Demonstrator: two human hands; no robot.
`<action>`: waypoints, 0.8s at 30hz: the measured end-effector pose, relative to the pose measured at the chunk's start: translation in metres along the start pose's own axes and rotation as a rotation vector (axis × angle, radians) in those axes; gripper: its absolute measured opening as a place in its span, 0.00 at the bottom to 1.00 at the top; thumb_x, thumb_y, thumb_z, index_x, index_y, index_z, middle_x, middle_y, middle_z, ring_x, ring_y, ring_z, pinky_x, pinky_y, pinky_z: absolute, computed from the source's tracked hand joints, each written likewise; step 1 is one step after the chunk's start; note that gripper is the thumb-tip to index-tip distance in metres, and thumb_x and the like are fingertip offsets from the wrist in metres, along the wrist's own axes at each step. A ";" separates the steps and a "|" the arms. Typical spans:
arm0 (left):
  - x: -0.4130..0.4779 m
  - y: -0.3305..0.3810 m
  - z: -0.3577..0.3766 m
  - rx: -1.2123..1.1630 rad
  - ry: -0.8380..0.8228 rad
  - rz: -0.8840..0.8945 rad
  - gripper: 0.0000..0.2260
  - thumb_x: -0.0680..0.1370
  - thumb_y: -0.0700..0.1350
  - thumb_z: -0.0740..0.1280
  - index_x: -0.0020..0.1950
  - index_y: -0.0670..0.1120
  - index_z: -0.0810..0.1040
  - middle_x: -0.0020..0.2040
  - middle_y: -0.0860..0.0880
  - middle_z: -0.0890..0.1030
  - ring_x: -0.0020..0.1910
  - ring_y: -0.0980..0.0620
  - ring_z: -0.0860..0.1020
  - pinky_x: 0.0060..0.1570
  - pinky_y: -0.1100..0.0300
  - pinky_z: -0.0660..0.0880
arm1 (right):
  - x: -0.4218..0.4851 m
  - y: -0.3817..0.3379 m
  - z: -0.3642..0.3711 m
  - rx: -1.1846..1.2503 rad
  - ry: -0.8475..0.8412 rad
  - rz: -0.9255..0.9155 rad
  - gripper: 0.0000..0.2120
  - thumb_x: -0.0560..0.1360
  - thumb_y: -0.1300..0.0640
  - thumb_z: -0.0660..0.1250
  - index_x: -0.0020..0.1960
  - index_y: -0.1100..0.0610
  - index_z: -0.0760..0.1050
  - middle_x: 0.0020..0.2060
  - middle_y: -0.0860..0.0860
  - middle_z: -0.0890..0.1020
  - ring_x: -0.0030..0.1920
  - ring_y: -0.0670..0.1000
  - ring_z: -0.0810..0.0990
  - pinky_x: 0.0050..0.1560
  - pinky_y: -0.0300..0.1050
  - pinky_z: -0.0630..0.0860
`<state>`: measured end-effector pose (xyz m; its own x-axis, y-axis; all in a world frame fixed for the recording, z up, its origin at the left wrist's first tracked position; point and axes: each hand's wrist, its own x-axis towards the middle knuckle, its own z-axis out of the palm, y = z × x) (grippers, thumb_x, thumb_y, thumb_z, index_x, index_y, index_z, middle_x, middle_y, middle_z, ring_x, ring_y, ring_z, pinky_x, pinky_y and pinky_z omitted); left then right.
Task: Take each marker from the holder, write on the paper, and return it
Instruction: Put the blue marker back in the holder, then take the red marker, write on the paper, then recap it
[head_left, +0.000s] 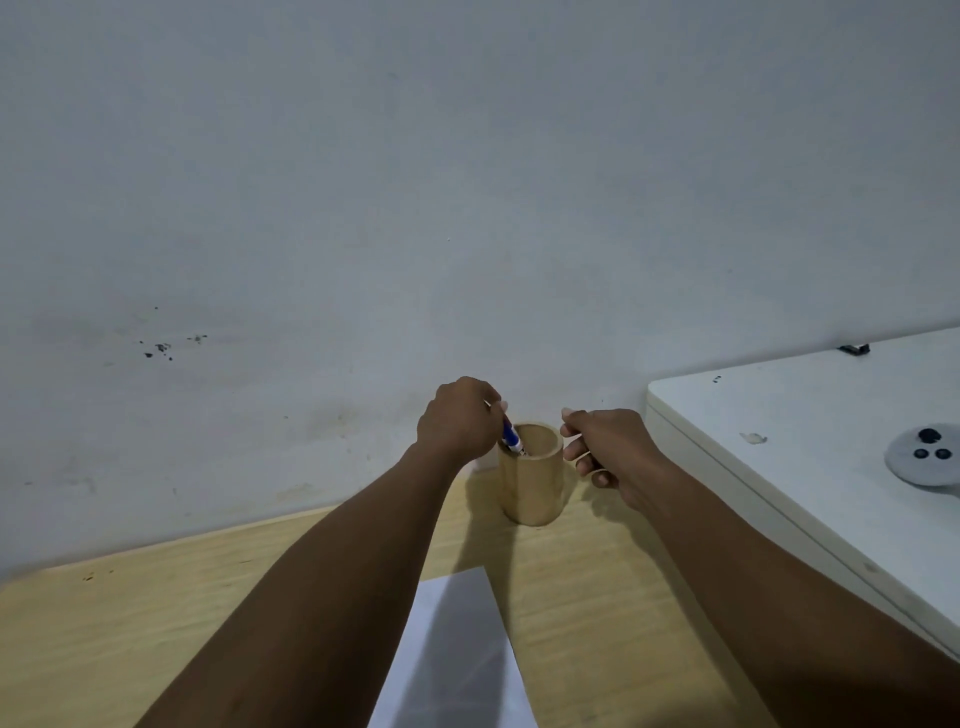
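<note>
A tan cylindrical holder (532, 488) stands on the wooden table by the wall. My left hand (460, 423) is closed around a blue and white marker (511, 437), whose lower end dips inside the holder's rim on its left side. My right hand (605, 447) hovers just right of the holder's rim, fingers loosely curled and slightly apart, with nothing visible in it. A white sheet of paper (457, 654) lies on the table in front of the holder, between my forearms.
The wooden table (156, 623) meets a pale wall (363, 208) right behind the holder. A white appliance or cabinet top (805, 441) sits close on the right, carrying a grey round object (924, 457) with black dots.
</note>
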<state>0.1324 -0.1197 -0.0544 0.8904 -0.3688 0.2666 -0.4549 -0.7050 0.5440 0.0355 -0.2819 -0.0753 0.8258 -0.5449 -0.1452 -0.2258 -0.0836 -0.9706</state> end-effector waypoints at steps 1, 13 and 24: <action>0.003 0.001 0.001 -0.015 -0.023 -0.009 0.11 0.82 0.48 0.66 0.55 0.46 0.86 0.53 0.46 0.87 0.52 0.45 0.84 0.52 0.50 0.81 | 0.001 0.001 0.000 0.001 -0.003 0.003 0.13 0.80 0.51 0.68 0.45 0.60 0.82 0.32 0.54 0.82 0.20 0.47 0.74 0.22 0.37 0.65; -0.009 0.013 -0.044 -0.121 0.211 -0.016 0.08 0.74 0.46 0.68 0.43 0.46 0.87 0.35 0.52 0.84 0.33 0.51 0.80 0.33 0.60 0.72 | -0.023 -0.022 0.025 0.095 -0.103 0.006 0.13 0.80 0.52 0.69 0.46 0.61 0.83 0.28 0.52 0.83 0.21 0.46 0.75 0.22 0.37 0.66; -0.092 -0.050 -0.142 -0.371 0.277 -0.064 0.09 0.74 0.44 0.69 0.36 0.51 0.87 0.33 0.43 0.85 0.29 0.51 0.76 0.29 0.60 0.73 | -0.099 -0.046 0.141 0.638 -0.486 0.320 0.31 0.73 0.29 0.67 0.47 0.60 0.78 0.26 0.51 0.79 0.20 0.45 0.71 0.18 0.35 0.59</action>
<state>0.0752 0.0360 0.0068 0.9096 -0.1205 0.3977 -0.4081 -0.4387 0.8006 0.0366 -0.1060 -0.0438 0.9345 -0.0325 -0.3545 -0.2722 0.5766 -0.7703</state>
